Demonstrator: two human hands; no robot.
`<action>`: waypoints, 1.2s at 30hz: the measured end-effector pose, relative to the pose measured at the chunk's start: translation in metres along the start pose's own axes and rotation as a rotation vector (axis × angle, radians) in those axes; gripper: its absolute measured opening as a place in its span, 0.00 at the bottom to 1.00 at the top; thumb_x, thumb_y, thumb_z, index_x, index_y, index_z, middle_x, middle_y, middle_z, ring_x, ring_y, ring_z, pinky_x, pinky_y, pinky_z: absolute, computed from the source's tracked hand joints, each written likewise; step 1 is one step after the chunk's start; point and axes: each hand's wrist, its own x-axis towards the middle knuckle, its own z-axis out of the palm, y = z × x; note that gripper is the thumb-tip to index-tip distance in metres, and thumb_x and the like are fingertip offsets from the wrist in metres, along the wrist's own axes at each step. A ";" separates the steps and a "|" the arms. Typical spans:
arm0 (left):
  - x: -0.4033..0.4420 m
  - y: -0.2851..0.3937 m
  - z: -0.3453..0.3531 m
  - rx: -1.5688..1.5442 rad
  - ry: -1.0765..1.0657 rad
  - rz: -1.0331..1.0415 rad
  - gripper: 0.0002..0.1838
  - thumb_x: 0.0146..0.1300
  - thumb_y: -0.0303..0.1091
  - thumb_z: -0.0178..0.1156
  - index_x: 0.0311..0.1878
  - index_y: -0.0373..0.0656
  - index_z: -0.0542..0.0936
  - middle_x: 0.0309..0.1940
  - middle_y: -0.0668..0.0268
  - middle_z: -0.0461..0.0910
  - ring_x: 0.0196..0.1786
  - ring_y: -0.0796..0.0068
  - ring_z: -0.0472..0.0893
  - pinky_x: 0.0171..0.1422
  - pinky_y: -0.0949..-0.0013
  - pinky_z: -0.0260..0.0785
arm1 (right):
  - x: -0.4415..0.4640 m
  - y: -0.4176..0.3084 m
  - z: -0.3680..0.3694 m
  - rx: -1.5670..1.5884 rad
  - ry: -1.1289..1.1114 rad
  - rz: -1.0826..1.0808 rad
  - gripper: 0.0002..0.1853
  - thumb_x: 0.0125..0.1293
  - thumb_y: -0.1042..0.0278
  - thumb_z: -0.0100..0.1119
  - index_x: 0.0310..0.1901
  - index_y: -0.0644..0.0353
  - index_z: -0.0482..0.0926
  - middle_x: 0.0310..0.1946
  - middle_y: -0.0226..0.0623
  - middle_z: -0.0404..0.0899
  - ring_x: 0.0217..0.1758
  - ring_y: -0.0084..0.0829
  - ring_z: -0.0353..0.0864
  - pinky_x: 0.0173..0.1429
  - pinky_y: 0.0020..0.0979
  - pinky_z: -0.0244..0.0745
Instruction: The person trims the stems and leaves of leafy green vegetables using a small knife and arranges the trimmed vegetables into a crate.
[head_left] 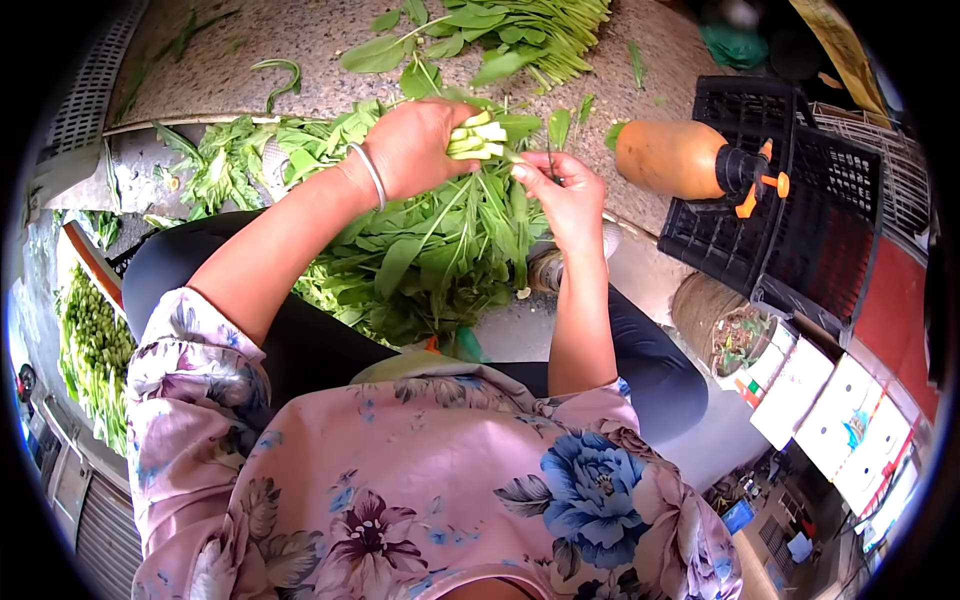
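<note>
Over the leaf heap point(440, 265), a bundle point(478, 140) that could slip

The left hand point(425, 150) is curled firmly round the bundle of green stems, pale cut ends facing the right hand point(568, 195). That one has thumb and fingers drawn close together beside those ends — whether it grips anything, I cannot tell. A thin dark sliver point(550, 160) shows by its fingers. Should the left hand slacken, stems could drop among the leaves below; if the sliver is sharp — also unclear — one slip might nick a fingertip.

Pale-green stems point(478, 138), green leaves point(430, 255); orange bottle point(665, 160); black crates point(822, 240); blue-flowered pink blouse point(430, 470).
</note>
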 end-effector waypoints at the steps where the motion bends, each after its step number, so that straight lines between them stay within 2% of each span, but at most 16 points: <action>1: 0.001 0.003 -0.001 -0.061 -0.078 -0.029 0.19 0.47 0.35 0.67 0.43 0.42 0.76 0.30 0.59 0.78 0.33 0.62 0.79 0.42 0.67 0.71 | -0.004 -0.008 0.003 0.068 -0.029 0.010 0.10 0.51 0.74 0.66 0.36 0.65 0.80 0.26 0.28 0.79 0.24 0.14 0.72 0.27 0.16 0.68; 2: 0.001 0.006 -0.001 -0.122 -0.156 -0.059 0.19 0.47 0.35 0.68 0.43 0.42 0.76 0.30 0.60 0.79 0.33 0.64 0.79 0.42 0.68 0.71 | -0.007 -0.013 0.006 0.137 -0.060 0.021 0.10 0.52 0.74 0.65 0.36 0.66 0.79 0.26 0.29 0.79 0.23 0.14 0.71 0.25 0.16 0.66; 3: 0.002 0.006 0.000 -0.153 -0.173 -0.091 0.17 0.48 0.33 0.67 0.41 0.41 0.76 0.30 0.63 0.79 0.31 0.74 0.78 0.40 0.73 0.70 | -0.007 -0.014 0.008 0.136 -0.059 0.018 0.10 0.52 0.74 0.65 0.36 0.66 0.79 0.26 0.29 0.79 0.23 0.14 0.71 0.25 0.16 0.66; 4: 0.003 0.007 0.000 -0.154 -0.173 -0.088 0.17 0.48 0.33 0.67 0.41 0.41 0.76 0.30 0.63 0.79 0.31 0.74 0.78 0.40 0.73 0.70 | -0.007 -0.015 0.010 0.243 -0.039 0.026 0.10 0.55 0.72 0.62 0.38 0.67 0.78 0.26 0.30 0.78 0.21 0.14 0.70 0.24 0.15 0.64; 6: 0.005 0.009 0.000 -0.467 -0.194 -0.202 0.15 0.49 0.30 0.67 0.40 0.39 0.76 0.28 0.68 0.79 0.30 0.82 0.75 0.39 0.76 0.69 | -0.007 -0.017 0.013 0.348 -0.015 0.032 0.11 0.58 0.70 0.60 0.40 0.68 0.77 0.26 0.31 0.78 0.20 0.14 0.69 0.22 0.15 0.62; 9: 0.007 0.005 0.001 -0.569 -0.153 -0.241 0.15 0.48 0.30 0.66 0.38 0.37 0.76 0.27 0.67 0.79 0.29 0.80 0.76 0.39 0.75 0.70 | -0.011 -0.025 0.019 0.548 -0.111 -0.001 0.22 0.66 0.58 0.48 0.52 0.69 0.69 0.25 0.33 0.74 0.20 0.15 0.65 0.21 0.15 0.58; 12: 0.008 0.002 0.000 -0.622 -0.150 -0.277 0.15 0.49 0.31 0.66 0.38 0.36 0.76 0.27 0.65 0.80 0.29 0.79 0.76 0.39 0.74 0.70 | -0.012 -0.027 0.021 0.660 -0.160 0.030 0.23 0.66 0.58 0.48 0.55 0.70 0.66 0.25 0.33 0.74 0.20 0.16 0.65 0.21 0.15 0.58; 15: 0.008 0.003 -0.003 -0.606 -0.158 -0.305 0.16 0.48 0.32 0.67 0.39 0.36 0.76 0.28 0.65 0.80 0.30 0.79 0.76 0.40 0.75 0.69 | -0.010 -0.026 0.024 0.613 -0.153 0.089 0.24 0.66 0.60 0.48 0.57 0.69 0.65 0.21 0.29 0.71 0.19 0.16 0.63 0.21 0.16 0.57; 17: 0.008 0.005 -0.003 -0.622 -0.138 -0.295 0.13 0.50 0.27 0.66 0.38 0.36 0.75 0.26 0.72 0.77 0.28 0.86 0.72 0.35 0.78 0.68 | -0.010 -0.023 0.026 0.594 -0.170 0.062 0.23 0.66 0.61 0.49 0.57 0.69 0.65 0.20 0.27 0.68 0.19 0.15 0.62 0.21 0.16 0.56; 21: 0.007 0.009 -0.005 -0.652 -0.118 -0.289 0.13 0.50 0.27 0.66 0.38 0.37 0.75 0.26 0.72 0.77 0.28 0.86 0.72 0.35 0.79 0.67 | -0.010 -0.021 0.023 0.596 -0.182 0.105 0.21 0.66 0.64 0.50 0.56 0.66 0.67 0.17 0.22 0.61 0.19 0.13 0.58 0.20 0.16 0.53; 24: 0.007 0.009 -0.006 -0.623 -0.150 -0.277 0.12 0.49 0.27 0.67 0.37 0.37 0.76 0.26 0.72 0.77 0.28 0.86 0.72 0.34 0.78 0.67 | -0.009 -0.021 0.020 0.384 -0.083 0.055 0.20 0.66 0.65 0.50 0.57 0.65 0.68 0.18 0.21 0.62 0.19 0.12 0.57 0.19 0.15 0.52; 26: 0.008 0.004 -0.004 -0.674 -0.190 -0.330 0.13 0.48 0.29 0.67 0.37 0.36 0.76 0.27 0.67 0.80 0.29 0.81 0.75 0.38 0.76 0.69 | -0.011 -0.022 0.018 0.447 -0.103 0.060 0.20 0.65 0.66 0.50 0.57 0.65 0.67 0.18 0.21 0.62 0.19 0.12 0.57 0.20 0.14 0.51; 28: 0.008 0.005 -0.005 -0.706 -0.203 -0.337 0.13 0.48 0.28 0.66 0.37 0.36 0.76 0.27 0.67 0.80 0.29 0.82 0.75 0.38 0.77 0.69 | -0.014 -0.023 0.019 0.510 -0.126 0.065 0.21 0.65 0.67 0.51 0.58 0.65 0.66 0.19 0.21 0.62 0.19 0.12 0.57 0.20 0.14 0.51; 32: 0.008 0.010 -0.010 -0.788 -0.233 -0.344 0.12 0.48 0.26 0.66 0.37 0.36 0.77 0.28 0.68 0.80 0.30 0.82 0.75 0.37 0.78 0.69 | -0.016 -0.024 0.024 0.412 -0.156 0.028 0.21 0.64 0.69 0.51 0.58 0.64 0.67 0.19 0.20 0.62 0.19 0.12 0.58 0.20 0.14 0.52; 34: 0.008 0.010 -0.010 -0.789 -0.242 -0.365 0.13 0.47 0.25 0.67 0.37 0.36 0.77 0.28 0.67 0.80 0.30 0.82 0.75 0.37 0.78 0.69 | -0.016 -0.026 0.022 0.325 -0.187 0.037 0.22 0.66 0.66 0.49 0.59 0.66 0.64 0.18 0.20 0.59 0.19 0.13 0.57 0.21 0.15 0.53; 36: 0.007 0.009 -0.009 -0.792 -0.250 -0.384 0.13 0.47 0.25 0.67 0.37 0.36 0.77 0.29 0.67 0.80 0.30 0.82 0.76 0.38 0.78 0.69 | -0.015 -0.024 0.018 0.382 -0.218 0.047 0.21 0.65 0.67 0.51 0.57 0.65 0.67 0.19 0.20 0.61 0.18 0.12 0.57 0.20 0.14 0.52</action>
